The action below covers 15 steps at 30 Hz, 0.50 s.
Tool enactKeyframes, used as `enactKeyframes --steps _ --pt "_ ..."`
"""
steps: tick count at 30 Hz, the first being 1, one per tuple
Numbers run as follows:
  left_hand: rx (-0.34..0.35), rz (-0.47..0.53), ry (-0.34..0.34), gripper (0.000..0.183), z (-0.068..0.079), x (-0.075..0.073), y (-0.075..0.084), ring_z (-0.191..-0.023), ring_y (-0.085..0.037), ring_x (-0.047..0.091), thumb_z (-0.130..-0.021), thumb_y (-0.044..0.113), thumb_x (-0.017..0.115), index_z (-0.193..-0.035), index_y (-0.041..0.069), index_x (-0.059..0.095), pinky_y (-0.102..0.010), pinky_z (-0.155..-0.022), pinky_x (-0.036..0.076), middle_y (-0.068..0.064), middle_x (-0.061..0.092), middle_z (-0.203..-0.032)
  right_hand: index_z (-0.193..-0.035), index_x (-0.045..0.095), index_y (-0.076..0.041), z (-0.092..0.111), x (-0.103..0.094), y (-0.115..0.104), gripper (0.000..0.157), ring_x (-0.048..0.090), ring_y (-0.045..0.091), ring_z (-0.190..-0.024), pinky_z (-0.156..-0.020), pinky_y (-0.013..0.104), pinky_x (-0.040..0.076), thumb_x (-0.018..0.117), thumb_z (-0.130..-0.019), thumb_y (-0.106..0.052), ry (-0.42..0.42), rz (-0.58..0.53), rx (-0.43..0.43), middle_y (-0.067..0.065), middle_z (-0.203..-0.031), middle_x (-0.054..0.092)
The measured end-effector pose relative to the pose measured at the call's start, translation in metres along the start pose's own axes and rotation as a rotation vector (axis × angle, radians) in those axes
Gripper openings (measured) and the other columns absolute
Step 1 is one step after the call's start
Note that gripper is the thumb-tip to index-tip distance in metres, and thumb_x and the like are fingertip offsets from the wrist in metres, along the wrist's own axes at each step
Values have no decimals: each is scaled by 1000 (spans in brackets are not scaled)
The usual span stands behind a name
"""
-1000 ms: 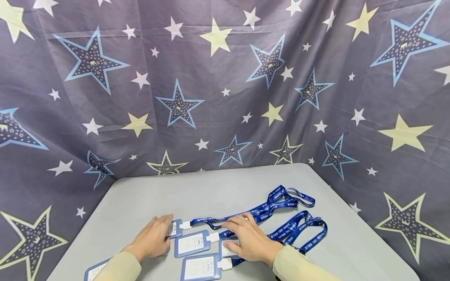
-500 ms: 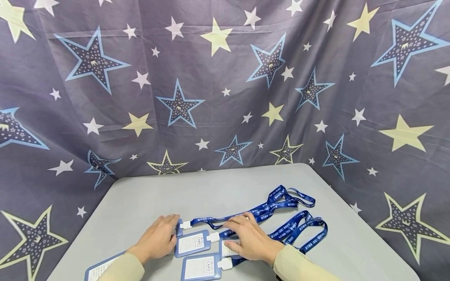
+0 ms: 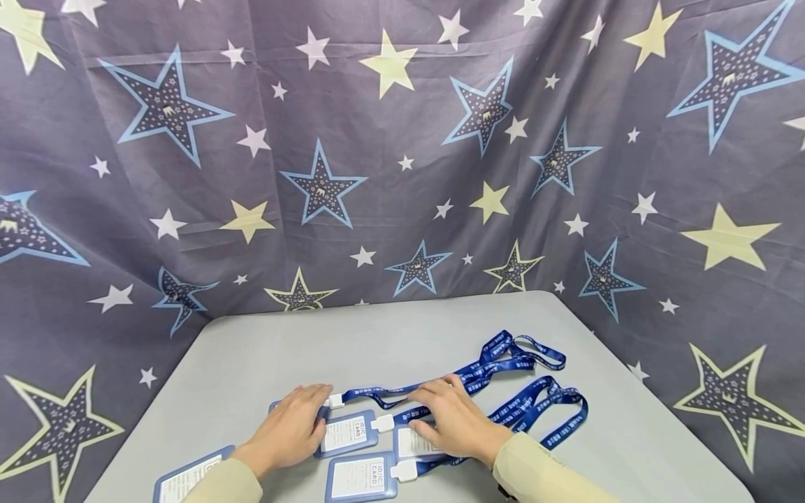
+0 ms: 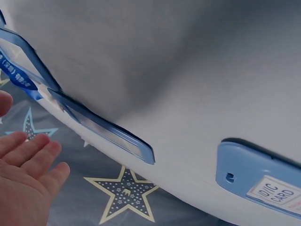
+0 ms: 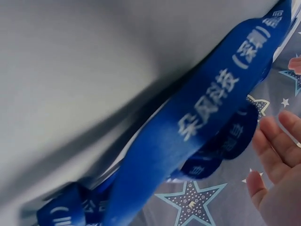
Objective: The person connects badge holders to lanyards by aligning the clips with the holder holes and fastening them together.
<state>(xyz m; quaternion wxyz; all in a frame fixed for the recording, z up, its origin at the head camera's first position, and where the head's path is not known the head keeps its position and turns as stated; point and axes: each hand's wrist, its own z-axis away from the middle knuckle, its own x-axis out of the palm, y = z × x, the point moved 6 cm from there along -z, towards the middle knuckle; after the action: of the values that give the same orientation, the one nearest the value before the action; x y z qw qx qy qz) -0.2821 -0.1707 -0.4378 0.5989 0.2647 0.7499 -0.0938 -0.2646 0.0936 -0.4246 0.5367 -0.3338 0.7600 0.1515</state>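
Note:
Blue-framed ID card holders lie on the grey table. My left hand (image 3: 291,427), fingers loosely extended, covers most of the farthest holder (image 3: 273,406), its fingertips at the white clip (image 3: 334,401). Beside its thumb is the middle holder (image 3: 347,433), with the nearest holder (image 3: 361,477) in front. My right hand (image 3: 458,425) lies relaxed over the blue lanyards (image 3: 402,418) and partly hides another holder (image 3: 411,445). In the left wrist view the fingers (image 4: 40,155) are straight with nothing between them. The right wrist view shows spread fingers (image 5: 277,146) beside a printed lanyard (image 5: 188,122).
A separate card holder (image 3: 193,475) lies at the front left, partly behind the left sleeve (image 3: 226,482). Lanyard loops (image 3: 534,353) stretch to the right side of the table (image 3: 377,335). A star-patterned curtain (image 3: 402,175) hangs around the table's back and sides.
My left hand has slid right along the farthest holder toward its clip, uncovering that holder's left end. My right hand has shifted slightly right. The holders and lanyards look unmoved.

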Motion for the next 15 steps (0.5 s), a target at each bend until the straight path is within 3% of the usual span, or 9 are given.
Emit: enactKeyframes --steps 15 --pt "32 15 37 51 6 -5 13 -133 -36 55 -91 14 68 -138 -4 59 -55 -116 36 -19 61 -139 -110 75 -12 1 -9 27 23 66 18 -101 -94 43 41 76 -90 -24 144 54 26 -1 -108 74"
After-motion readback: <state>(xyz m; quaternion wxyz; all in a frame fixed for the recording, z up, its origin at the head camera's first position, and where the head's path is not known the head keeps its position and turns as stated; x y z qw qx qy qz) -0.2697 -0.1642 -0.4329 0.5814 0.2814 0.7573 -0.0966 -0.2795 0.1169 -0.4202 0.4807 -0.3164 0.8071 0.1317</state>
